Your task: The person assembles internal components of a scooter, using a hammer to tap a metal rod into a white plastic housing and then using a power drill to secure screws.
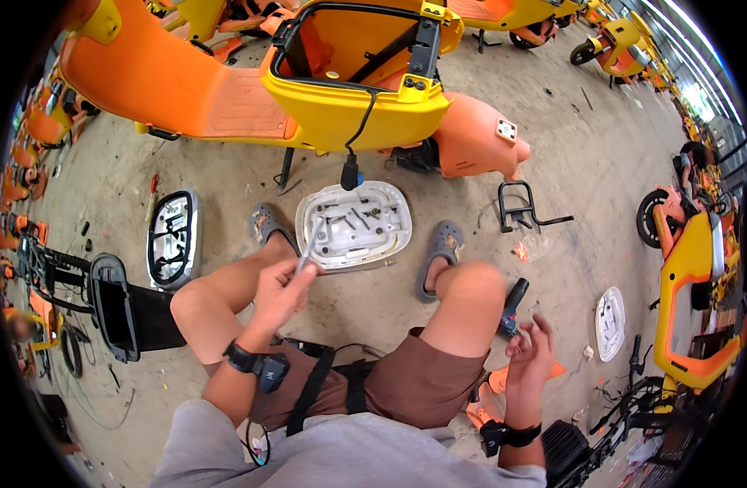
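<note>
My left hand (277,299) is closed around a slim silvery rod-like tool (311,246), whose exact kind is blurred. The tool points up across the left side of a white oval plastic tray (402,232) on the floor between my feet. Several screws and small metal parts lie in that tray. Off to the right of my knee, my right hand (530,354) is raised with its fingers loosely bent and apart, holding nothing visible. Beside its fingertips is a dark cordless driver (513,305), partly hidden behind my leg.
A yellow and orange scooter body (357,114) stands in front, a cable with a connector (351,172) hanging from it. On the floor lie a black metal bracket (518,207), a white panel with black trim (174,240), a smaller white cover (610,324) and a black box-like part (115,307).
</note>
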The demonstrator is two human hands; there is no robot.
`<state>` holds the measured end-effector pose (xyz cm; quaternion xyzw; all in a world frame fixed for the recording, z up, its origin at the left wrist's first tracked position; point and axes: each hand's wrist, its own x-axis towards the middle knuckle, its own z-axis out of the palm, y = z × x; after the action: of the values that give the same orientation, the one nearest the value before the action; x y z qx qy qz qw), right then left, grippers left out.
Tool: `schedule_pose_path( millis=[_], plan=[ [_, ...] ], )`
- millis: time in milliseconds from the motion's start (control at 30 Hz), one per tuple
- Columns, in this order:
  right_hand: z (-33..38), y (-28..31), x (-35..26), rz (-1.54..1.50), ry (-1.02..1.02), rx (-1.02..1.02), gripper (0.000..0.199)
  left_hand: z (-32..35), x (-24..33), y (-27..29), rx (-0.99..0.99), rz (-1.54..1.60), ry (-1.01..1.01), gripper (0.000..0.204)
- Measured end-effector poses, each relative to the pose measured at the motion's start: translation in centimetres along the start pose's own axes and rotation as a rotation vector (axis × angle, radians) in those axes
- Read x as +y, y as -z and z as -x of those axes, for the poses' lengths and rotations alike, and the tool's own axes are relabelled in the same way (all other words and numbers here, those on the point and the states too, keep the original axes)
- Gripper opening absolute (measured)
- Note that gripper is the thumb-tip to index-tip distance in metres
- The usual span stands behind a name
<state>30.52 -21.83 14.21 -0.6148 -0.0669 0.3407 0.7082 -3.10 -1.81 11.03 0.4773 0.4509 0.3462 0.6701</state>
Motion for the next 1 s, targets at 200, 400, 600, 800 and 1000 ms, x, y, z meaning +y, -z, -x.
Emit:
schedule_pose_path(
  millis=[200,400,600,800,1000],
  plan=[
    [1.6,-11.3,0.1,0.051,-0.533,-0.578,0.044,5.6,4.4,2.8,0.099,0.267,-0.246,0.029],
    [0.4,-16.8,3.9,-0.277,-0.591,-0.975,0.047,11.8,5.7,4.8,0.190,0.393,-0.328,0.028],
    [0.9,-16.5,6.6,-0.195,-0.651,-0.900,0.043,17.7,6.3,6.8,0.546,0.253,-0.680,0.027],
    [0.6,-14.8,5.3,-0.166,-0.496,-0.628,0.035,15.2,9.1,13.5,0.814,-0.057,-0.699,0.026],
    [-0.7,-14.2,6.4,-0.334,-0.509,-0.678,0.026,10.0,-3.6,21.8,0.883,-0.610,-0.247,0.032]
  ],
)
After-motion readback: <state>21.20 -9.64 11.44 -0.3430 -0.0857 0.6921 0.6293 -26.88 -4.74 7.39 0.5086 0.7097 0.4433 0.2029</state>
